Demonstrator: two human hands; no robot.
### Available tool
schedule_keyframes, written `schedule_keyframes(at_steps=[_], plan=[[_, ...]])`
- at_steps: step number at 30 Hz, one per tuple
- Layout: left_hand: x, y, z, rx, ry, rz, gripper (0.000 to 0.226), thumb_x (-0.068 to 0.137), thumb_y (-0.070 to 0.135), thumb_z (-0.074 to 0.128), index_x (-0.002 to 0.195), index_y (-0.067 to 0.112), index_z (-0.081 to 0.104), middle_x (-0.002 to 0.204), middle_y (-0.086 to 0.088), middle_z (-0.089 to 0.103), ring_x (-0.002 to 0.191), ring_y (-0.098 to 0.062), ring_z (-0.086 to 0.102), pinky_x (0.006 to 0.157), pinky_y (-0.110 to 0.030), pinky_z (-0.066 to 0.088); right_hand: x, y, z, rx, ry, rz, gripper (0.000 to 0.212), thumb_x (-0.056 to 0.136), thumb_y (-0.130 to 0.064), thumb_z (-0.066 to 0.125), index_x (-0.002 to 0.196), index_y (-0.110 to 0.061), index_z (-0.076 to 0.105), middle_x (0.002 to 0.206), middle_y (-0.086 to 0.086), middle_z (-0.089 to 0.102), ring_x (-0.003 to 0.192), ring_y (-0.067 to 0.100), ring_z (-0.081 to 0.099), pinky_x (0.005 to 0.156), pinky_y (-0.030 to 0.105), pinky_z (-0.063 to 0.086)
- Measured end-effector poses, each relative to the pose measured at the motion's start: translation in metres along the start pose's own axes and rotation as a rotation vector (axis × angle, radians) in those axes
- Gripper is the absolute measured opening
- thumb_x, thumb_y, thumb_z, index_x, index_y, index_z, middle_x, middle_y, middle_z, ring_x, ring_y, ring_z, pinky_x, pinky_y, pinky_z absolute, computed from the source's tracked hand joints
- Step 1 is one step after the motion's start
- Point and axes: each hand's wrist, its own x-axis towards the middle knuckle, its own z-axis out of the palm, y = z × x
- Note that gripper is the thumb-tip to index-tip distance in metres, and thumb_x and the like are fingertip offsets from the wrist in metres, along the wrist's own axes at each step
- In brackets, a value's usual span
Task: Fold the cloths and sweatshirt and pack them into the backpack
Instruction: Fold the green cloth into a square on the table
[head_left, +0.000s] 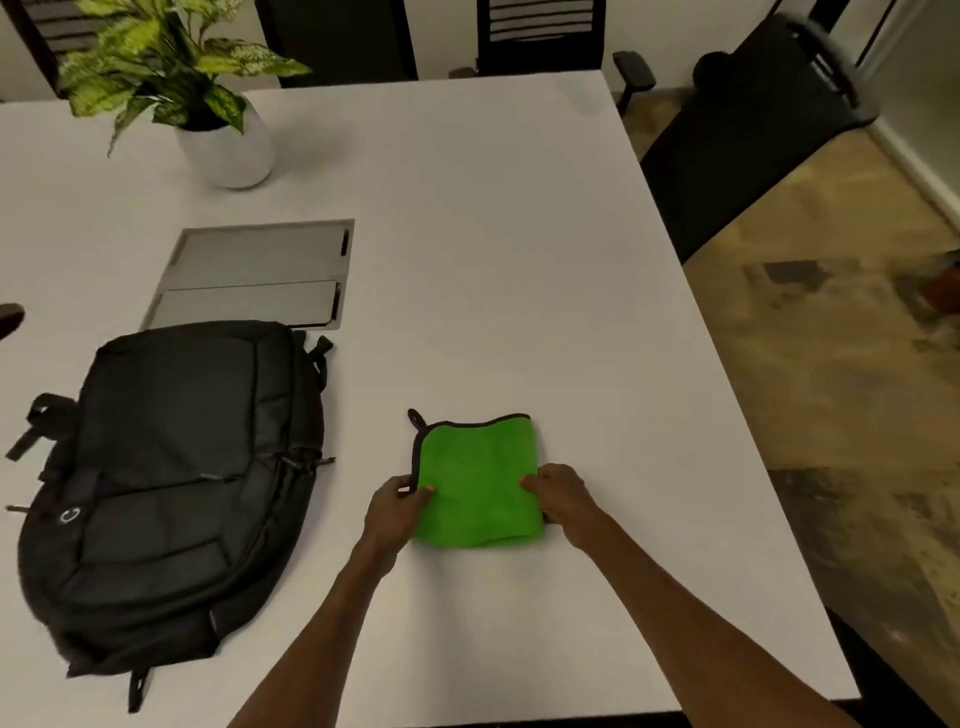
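From the head camera, a bright green plush microfibre cloth with dark edging (478, 483) lies folded into a rough square on the white matte table (519, 260), near the front edge and well to the right of the black nylon backpack (171, 478). The left hand (397, 512) pinches the cloth's left border, thumb on top and fingers curled under it; the right hand (563, 496) grips the right border the same way, thumb tip resting on the green pile. A small dark hanging loop (415, 418) sticks out at the far left corner.

The cloth looks light, soft and limp (it will likely sag and unfold if lifted by one corner), so holding both side edges at once, or sliding a flat palm beneath, seems the safest way to keep the fold. Its fluffy pile should not slip from the fingers. The backpack lies flat, front panel up, its zips apparently closed. A grey metal hatch (260, 275) is set flush in the tabletop beyond it, and a leafy plant in a smooth white pot (228, 150) stands further back.
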Motion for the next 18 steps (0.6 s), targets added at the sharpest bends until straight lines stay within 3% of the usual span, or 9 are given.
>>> schedule_keyframes(at_steps=[6, 12, 18], plan=[[0.028, 0.032, -0.02, -0.014, 0.015, 0.13, 0.018, 0.09, 0.017, 0.065, 0.108, 0.016, 0.063, 0.103, 0.003, 0.067, 0.092, -0.01, 0.064, 0.068, -0.023, 0.048, 0.021, -0.044, 0.008, -0.112, 0.025, -0.131, 0.017, 0.092, -0.021, 0.062, 0.099, -0.005, 0.063, 0.097, 0.014, 0.068, 0.083, 0.027, 0.064, 0.067, 0.038, 0.056], [0.082, 0.072, -0.043, 0.011, 0.034, 0.17, 0.032, 0.077, 0.031, 0.07, 0.105, 0.02, 0.062, 0.104, -0.003, 0.068, 0.099, -0.023, 0.065, 0.086, -0.043, 0.054, 0.06, -0.096, 0.028, -0.112, 0.042, -0.22, 0.02, 0.091, -0.021, 0.064, 0.102, -0.004, 0.064, 0.099, 0.015, 0.069, 0.092, 0.034, 0.067, 0.073, 0.049, 0.057], [0.156, 0.106, -0.059, 0.06, 0.041, 0.187, 0.024, 0.092, 0.008, 0.062, 0.114, 0.015, 0.059, 0.11, -0.011, 0.066, 0.098, -0.027, 0.063, 0.079, -0.036, 0.051, 0.118, -0.144, 0.052, -0.155, 0.073, -0.269, 0.019, 0.09, -0.024, 0.065, 0.096, -0.007, 0.063, 0.094, 0.013, 0.07, 0.089, 0.033, 0.067, 0.076, 0.052, 0.056]])
